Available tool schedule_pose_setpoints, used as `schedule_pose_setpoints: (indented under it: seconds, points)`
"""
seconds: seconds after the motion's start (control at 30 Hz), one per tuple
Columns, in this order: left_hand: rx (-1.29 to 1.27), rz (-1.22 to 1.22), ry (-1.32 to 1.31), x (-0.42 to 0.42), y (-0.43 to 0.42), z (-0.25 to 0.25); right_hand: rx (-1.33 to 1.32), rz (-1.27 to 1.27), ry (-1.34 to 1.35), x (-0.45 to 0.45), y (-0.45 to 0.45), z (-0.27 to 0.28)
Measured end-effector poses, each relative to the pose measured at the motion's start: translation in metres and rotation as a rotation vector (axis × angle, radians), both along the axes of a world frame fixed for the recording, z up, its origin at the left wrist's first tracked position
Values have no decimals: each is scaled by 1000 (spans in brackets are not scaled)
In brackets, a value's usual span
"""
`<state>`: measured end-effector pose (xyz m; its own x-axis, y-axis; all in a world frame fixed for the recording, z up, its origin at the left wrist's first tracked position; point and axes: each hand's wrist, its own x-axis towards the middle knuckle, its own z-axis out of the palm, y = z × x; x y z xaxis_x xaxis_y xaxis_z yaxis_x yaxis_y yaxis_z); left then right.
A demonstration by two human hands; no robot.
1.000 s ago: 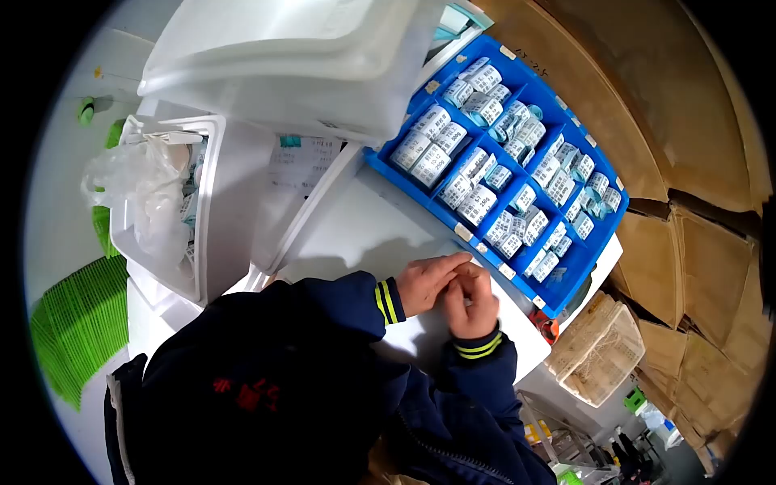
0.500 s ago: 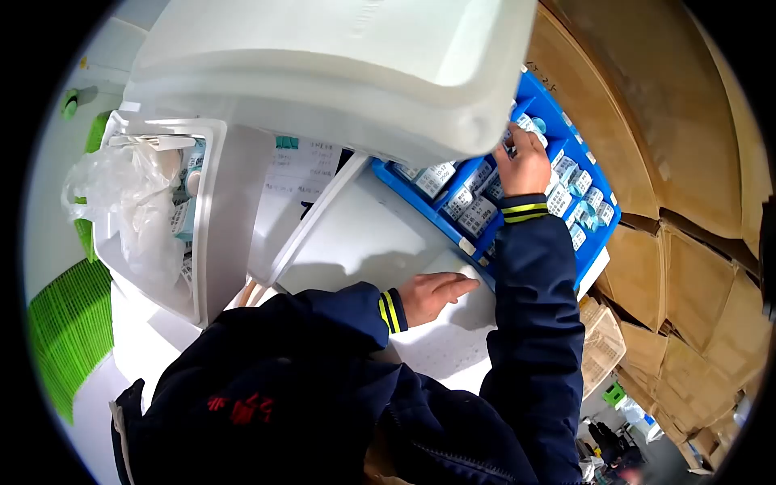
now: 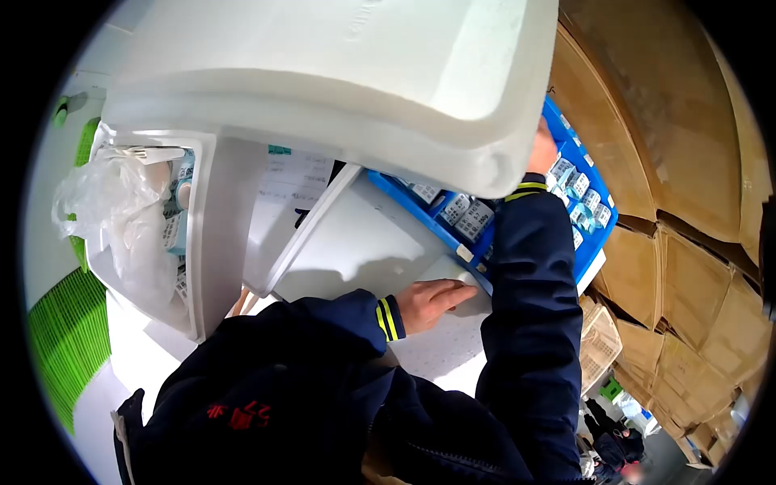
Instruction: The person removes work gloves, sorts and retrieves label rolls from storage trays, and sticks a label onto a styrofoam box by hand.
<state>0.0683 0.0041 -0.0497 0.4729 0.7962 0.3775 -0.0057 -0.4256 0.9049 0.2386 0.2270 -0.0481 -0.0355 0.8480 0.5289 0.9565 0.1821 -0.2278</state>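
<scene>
My left hand [image 3: 436,305] lies on the pale work surface [image 3: 364,234] with its fingers stretched out and nothing visible in them. My right hand [image 3: 544,151] reaches over the blue divided tray [image 3: 599,222]. A large white rounded plastic piece [image 3: 323,89] in the foreground hides the right hand's fingers and part of the tray. In the tray's compartments lie small packs with printed white labels [image 3: 474,220], some bundled with light blue material.
On the left stands a white bin [image 3: 202,234] holding a clear plastic bag [image 3: 121,202] and labelled packs. A printed sheet [image 3: 291,178] lies between bin and work surface. Cardboard boxes [image 3: 695,267] line the right, above a beige basket [image 3: 600,343]. Another person [image 3: 614,440] is far off, lower right.
My right hand has moved farther over the tray, and its fingers have gone behind the white plastic piece. The view has shifted slightly. My left hand stays at about the same place.
</scene>
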Motion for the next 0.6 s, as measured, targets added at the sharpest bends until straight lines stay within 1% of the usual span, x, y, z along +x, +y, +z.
schedule_pose_setpoints:
  seconds: [0.03, 0.1, 0.13, 0.23, 0.27, 0.37, 0.43, 0.47, 0.6]
  points:
    - [-16, -12, -8, 0, 0, -1, -37, -95, -42, 6, 0, 6]
    - [-17, -7, -14, 0, 0, -1, 72, -91, 1, 7, 2, 26]
    - [-13, -3, -17, 0, 0, -1, 73, -112, 8, 6, 2, 33]
    - [-1, 7, 6, 0, -1, -2, 77, -87, -20, 4, 4, 28]
    - [2, 6, 8, 0, -1, -1, 108, -42, -8, 2, 5, 22]
    - [27, 81, 53, 1, -3, -1, -32, -87, -42, 0, 3, 9]
    - [18, 74, 57, 1, -3, -1, 2, -37, -42, 5, 9, -8]
    - [20, 73, 57, 1, -2, -1, 34, 13, -43, 5, 12, -9]
    - [14, 24, 35, -1, -1, -1, 52, 39, -68, 1, 20, -11]
